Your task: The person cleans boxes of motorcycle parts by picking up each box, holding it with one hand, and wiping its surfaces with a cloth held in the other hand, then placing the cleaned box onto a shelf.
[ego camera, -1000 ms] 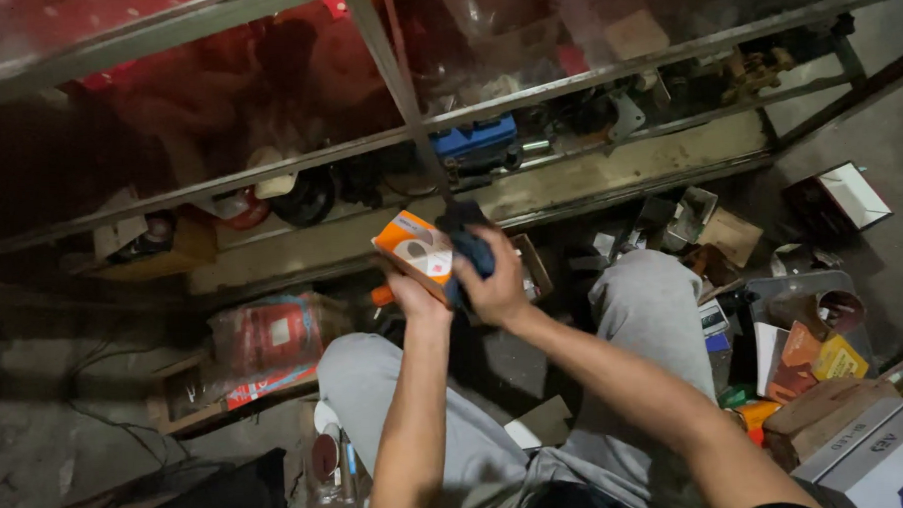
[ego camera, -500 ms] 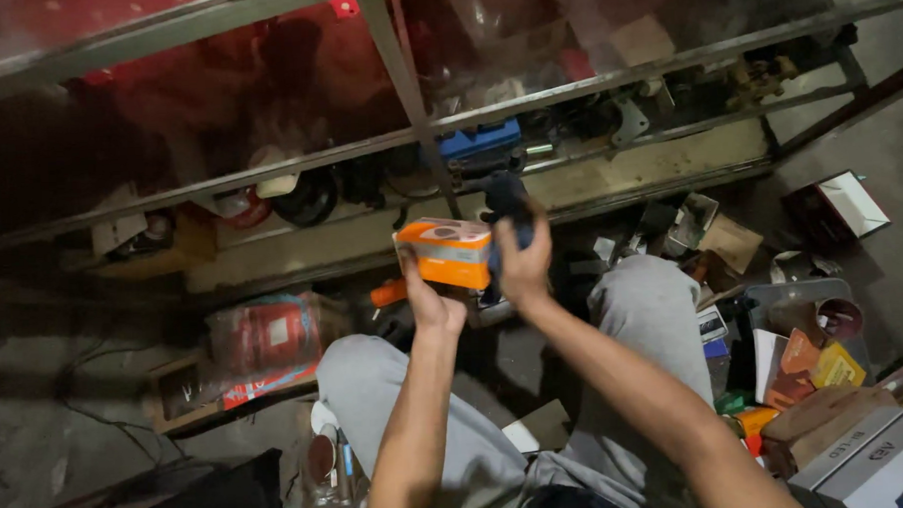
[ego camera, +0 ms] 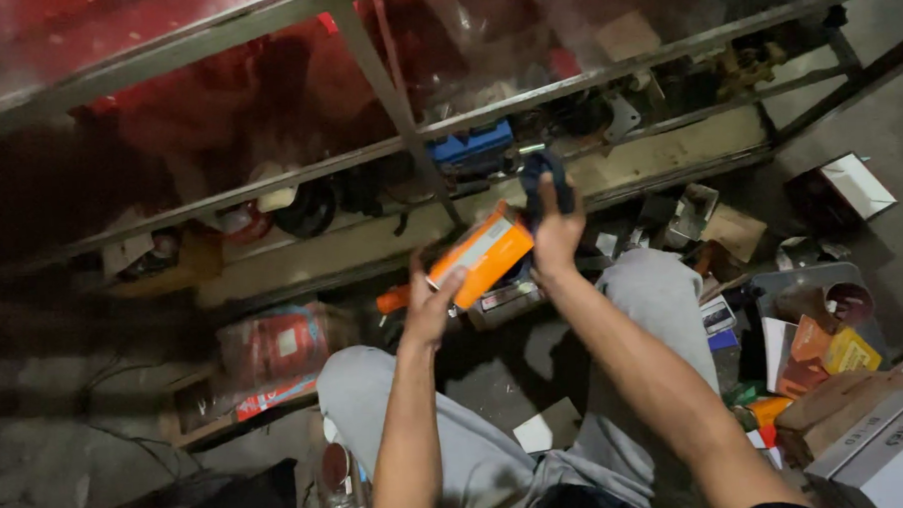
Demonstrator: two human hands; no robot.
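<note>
The orange box (ego camera: 483, 253) is held tilted above the knees by the left hand (ego camera: 433, 305), gripped only at its lower end with fingers curled round it. A slip is judged likely — most of the box overhangs the grip. The right hand (ego camera: 554, 230) is closed round a dark part (ego camera: 546, 176), raised beside the box's upper end. The cluttered floor (ego camera: 496, 383) below could swallow anything dropped — retrieval would be awkward.

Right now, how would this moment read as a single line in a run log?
left hand: holds orange box | right hand: holds dark part raised above box | setting: metal shelf rack, boxes on floor
</note>
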